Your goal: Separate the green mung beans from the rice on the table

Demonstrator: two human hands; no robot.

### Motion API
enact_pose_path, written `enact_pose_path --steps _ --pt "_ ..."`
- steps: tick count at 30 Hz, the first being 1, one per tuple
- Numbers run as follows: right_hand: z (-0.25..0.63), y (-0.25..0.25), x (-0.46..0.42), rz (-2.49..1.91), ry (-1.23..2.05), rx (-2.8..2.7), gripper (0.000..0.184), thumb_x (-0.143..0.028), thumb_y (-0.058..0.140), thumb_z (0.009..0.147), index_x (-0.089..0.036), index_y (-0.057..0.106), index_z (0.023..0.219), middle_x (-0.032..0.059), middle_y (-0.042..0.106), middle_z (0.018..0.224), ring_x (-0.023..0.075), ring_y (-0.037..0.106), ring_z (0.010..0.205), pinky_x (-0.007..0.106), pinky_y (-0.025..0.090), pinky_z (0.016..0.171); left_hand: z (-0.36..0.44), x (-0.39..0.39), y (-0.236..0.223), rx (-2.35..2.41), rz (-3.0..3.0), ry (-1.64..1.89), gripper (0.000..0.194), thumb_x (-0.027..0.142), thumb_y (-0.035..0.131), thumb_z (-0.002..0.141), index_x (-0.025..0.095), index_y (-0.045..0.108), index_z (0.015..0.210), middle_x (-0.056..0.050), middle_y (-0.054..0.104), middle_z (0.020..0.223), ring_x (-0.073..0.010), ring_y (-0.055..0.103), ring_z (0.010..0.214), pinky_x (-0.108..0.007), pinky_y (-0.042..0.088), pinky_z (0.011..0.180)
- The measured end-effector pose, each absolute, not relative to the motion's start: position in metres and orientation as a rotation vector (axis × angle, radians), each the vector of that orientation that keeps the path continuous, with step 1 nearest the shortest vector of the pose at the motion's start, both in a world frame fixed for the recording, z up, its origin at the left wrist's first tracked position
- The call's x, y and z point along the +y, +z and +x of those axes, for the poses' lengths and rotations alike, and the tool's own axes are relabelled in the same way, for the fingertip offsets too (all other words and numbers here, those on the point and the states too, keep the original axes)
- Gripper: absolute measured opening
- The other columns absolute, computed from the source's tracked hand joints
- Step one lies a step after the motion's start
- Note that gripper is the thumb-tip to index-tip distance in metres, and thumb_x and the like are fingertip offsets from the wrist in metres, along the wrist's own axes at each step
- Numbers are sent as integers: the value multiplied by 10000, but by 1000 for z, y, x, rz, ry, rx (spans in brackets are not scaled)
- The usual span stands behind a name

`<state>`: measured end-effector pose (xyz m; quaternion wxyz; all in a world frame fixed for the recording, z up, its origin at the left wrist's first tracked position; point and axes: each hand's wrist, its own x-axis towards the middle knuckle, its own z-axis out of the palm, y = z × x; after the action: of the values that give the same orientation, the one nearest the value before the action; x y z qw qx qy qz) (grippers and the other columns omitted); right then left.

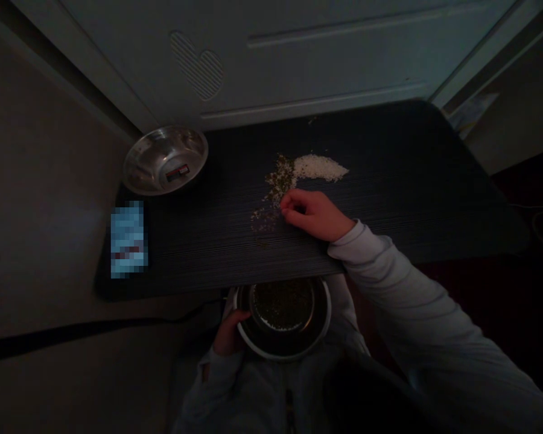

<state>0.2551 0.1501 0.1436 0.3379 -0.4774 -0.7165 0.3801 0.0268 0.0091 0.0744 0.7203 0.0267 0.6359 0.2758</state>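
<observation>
My right hand [315,214] is over the dark table, fingers curled and fingertips drawn together at the lower edge of a small spread of grains. Whatever those fingertips may hold is too small to make out. White rice-like grains [319,167] form a heap just beyond the hand, and dark green grains mixed with white [280,175] adjoin it on the left. Below the table's front edge, my left hand [230,331] grips the rim of a metal bowl [284,355] at my lap. Dark green grains [283,301] with some white ones lie in that bowl.
A wide, shiny metal bowl [165,163] with a label inside stands at the table's back left. Near the left edge lies a phone [127,240] with its screen lit. A pale panel with a heart shape [199,66] rises behind the table [411,181]. The light is dim.
</observation>
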Motion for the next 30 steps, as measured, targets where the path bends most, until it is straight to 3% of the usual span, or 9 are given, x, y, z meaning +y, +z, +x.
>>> enact_pose_path --steps 9,16,20,30 --pt "255 144 150 -1256 970 -1896 72 -214 483 708 -158 526 701 -29 509 591 99 443 562 246 323 576 28 10 73 1483 64 586 80 181 637 455 188 628 376 -28 632 392 -270 658 601 -359 482 642" --pt "256 144 151 -1298 919 -1878 74 -222 488 724 -164 533 711 -19 531 619 111 460 592 250 335 594 21 3 69 1350 50 638 31 180 667 523 160 688 512 -54 699 507 -312 680 772 -388 484 762" --pt "255 143 150 -1262 968 -1895 65 -215 489 730 -166 530 723 -29 526 609 103 462 577 238 335 582 18 1 64 1339 35 655 34 181 665 538 161 687 521 -49 713 543 -293 685 750 -372 483 764" --pt "253 145 146 -1230 993 -2129 67 -204 523 748 -153 560 769 -19 562 644 95 488 580 224 334 585 22 7 71 1300 61 615 39 186 679 467 196 654 440 -53 700 507 -345 665 844 -411 487 774"
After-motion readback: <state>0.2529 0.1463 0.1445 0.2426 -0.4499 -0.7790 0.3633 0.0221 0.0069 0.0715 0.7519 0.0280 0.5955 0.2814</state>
